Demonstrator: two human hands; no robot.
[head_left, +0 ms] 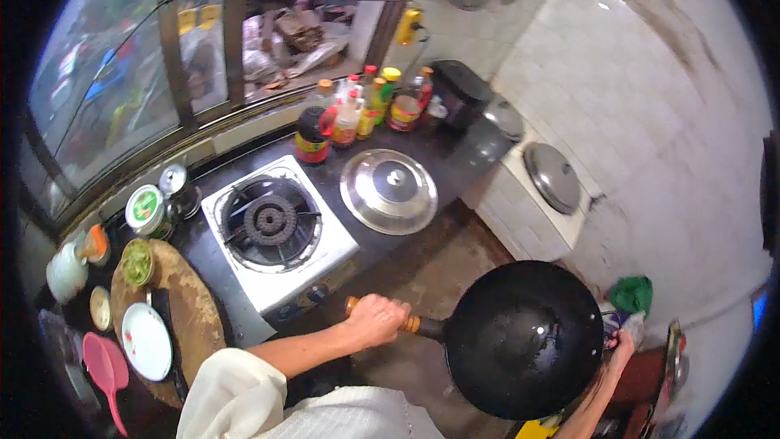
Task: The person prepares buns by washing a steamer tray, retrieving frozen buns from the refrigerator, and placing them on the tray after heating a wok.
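A black wok is held over the floor, right of the counter, with a little shine of moisture or light inside it. My left hand is closed around its wooden handle. On the far side, my right hand grips the small loop handle at the rim. To the left of the wok stands a single-burner gas stove, with nothing on its burner. A domed steel lid lies on the dark counter beside the stove.
Seasoning bottles stand behind the lid. On the left, a round wooden chopping board bears a white plate, a bowl of chopped greens and a cleaver. A pink strainer lies beside it. Another lid rests on the tiled ledge.
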